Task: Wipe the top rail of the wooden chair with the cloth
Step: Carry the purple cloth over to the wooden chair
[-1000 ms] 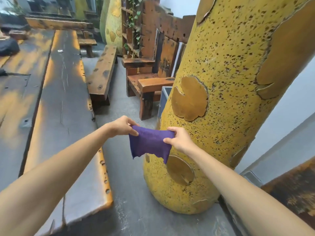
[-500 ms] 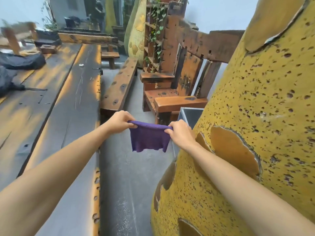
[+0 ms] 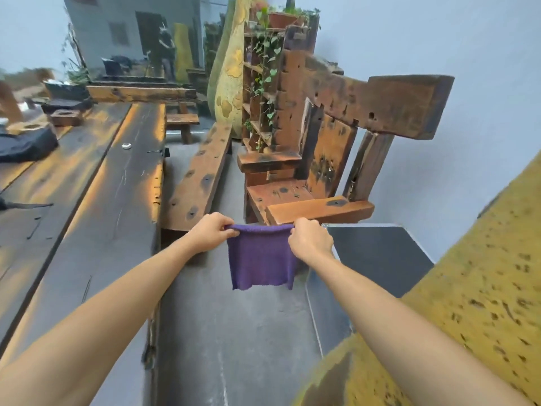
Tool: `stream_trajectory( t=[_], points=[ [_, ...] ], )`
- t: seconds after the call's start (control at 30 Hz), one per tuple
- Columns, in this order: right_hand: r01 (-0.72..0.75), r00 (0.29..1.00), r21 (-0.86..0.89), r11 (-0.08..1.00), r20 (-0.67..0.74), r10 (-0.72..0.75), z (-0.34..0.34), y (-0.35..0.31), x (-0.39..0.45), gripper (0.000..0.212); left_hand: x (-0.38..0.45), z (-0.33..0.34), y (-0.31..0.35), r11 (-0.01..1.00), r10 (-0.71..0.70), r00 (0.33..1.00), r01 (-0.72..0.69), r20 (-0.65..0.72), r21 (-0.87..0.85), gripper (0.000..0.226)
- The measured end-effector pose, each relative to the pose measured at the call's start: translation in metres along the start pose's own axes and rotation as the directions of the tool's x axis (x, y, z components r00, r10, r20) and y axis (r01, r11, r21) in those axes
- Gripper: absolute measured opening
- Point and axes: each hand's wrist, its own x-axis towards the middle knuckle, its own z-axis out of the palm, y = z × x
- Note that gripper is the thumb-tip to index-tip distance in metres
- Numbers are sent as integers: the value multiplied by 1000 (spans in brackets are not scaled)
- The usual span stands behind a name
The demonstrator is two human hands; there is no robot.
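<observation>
Cloth: a purple, square knitted cloth (image 3: pixel 261 260) hangs flat in the air between two outstretched bare arms, its top edge pulled into a straight line, its lower edge loose above the grey floor.
Left hand: the left hand (image 3: pixel 211 232) pinches the cloth's upper left corner, fingers curled over the edge.
Right hand: the right hand (image 3: pixel 309 241) pinches the upper right corner the same way; the cloth drops below and between the two grips.
Chair: a heavy, weathered brown wooden chair (image 3: pixel 304 183) stands beyond the cloth, its near armrest just behind the hands.
Top rail: the thick, dark wooden top rail (image 3: pixel 380 104) sits high and to the right, well apart from the cloth and untouched.
Surroundings: a long dark plank table (image 3: pixel 96 183) runs along the left, a wooden bench (image 3: pixel 202 174) beside it; a pitted yellow rounded column (image 3: pixel 480 288) fills the lower right.
</observation>
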Motion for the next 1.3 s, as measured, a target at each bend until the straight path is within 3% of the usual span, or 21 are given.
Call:
stream_trajectory(
  t=[0.27, 0.5, 0.7, 0.97, 1.13, 1.3],
  points=[
    [-206, 977, 91, 974, -28, 210, 13, -32, 129, 27, 181, -43, -53, 990, 141, 985, -142, 94, -2, 13],
    [-262, 956, 226, 938, -74, 284, -3, -56, 234, 27, 302, -78, -72, 950, 295, 955, -295, -16, -99, 14],
    [-258, 950, 298, 919, -98, 298, 8, -60, 326, 25, 390, -73, -99, 946, 288, 957, -288, -23, -149, 16],
    [-212, 945, 319, 924, -175, 277, 45, -60, 495, 22, 563, -73, -141, 948, 308, 951, -309, -23, -71, 17],
    [-238, 943, 442, 865, -108, 315, 68, -58, 594, 25, 669, -79, -161, 944, 329, 944, -329, 23, 1, 22],
    [-249, 942, 550, 797, -52, 330, 79, -71, 700, 22, 767, -94, -185, 958, 287, 958, -287, -18, 6, 21]
  ],
)
